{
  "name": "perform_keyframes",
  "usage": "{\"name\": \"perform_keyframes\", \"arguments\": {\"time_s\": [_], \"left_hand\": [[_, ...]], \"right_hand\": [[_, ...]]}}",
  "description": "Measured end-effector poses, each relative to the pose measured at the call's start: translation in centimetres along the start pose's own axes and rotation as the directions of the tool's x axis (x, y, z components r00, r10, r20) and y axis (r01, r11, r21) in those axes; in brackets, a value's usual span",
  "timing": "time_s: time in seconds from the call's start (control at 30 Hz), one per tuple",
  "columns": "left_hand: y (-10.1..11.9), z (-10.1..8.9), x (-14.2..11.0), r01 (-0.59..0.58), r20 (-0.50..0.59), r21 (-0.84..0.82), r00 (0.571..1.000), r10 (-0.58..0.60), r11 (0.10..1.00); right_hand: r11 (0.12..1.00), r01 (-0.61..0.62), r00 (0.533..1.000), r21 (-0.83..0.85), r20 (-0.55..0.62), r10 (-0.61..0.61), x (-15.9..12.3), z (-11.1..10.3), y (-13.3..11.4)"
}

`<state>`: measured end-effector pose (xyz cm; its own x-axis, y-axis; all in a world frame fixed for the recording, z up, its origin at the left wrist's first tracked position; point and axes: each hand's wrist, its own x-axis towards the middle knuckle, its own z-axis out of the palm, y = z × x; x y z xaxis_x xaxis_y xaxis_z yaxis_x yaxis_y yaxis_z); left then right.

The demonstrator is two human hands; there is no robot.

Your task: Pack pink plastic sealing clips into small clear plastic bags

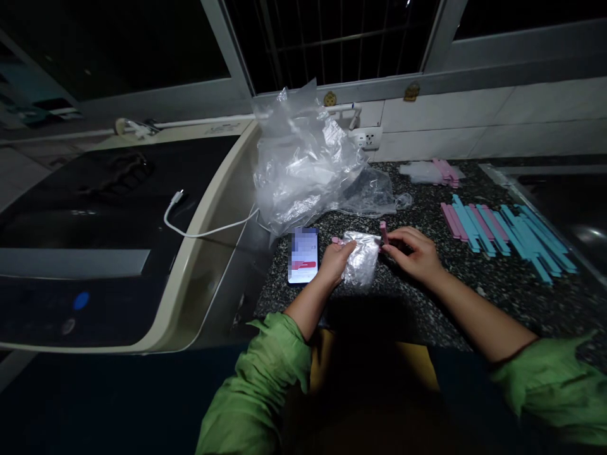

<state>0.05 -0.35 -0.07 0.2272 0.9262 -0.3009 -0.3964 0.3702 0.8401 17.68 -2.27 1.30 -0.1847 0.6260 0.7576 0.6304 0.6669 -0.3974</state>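
Note:
My left hand (336, 259) is closed on a small clear plastic bag (361, 260), its thumb lying across the bag's left edge. A bit of pink (337, 241) shows beside that hand's fingers. Between the thumb and fingers of my right hand (413, 253) is a pink strip (384, 232), held upright at the right edge of the bag. Farther right, several pink strips (454, 221) and blue strips (488, 230) lie in slanted rows on the speckled counter (427, 196). Whether the small bag holds anything is hard to make out.
A lit phone (303, 256) lies left of my hands. Behind it a large heap of clear plastic bags (308, 164) leans beside a washing machine (199, 189) with a white cable (208, 235) on top. Packed pink strips (444, 172) lie near the wall socket (367, 138).

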Motion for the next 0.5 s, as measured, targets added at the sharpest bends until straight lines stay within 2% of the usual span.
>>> {"name": "perform_keyframes", "arguments": {"time_s": [0.5], "left_hand": [[-0.09,0.00,0.09,0.056,0.026,0.023,0.998,-0.056,0.998]], "right_hand": [[1.000,-0.027,0.998,0.004,0.064,0.026,-0.39,0.42,0.10]]}}
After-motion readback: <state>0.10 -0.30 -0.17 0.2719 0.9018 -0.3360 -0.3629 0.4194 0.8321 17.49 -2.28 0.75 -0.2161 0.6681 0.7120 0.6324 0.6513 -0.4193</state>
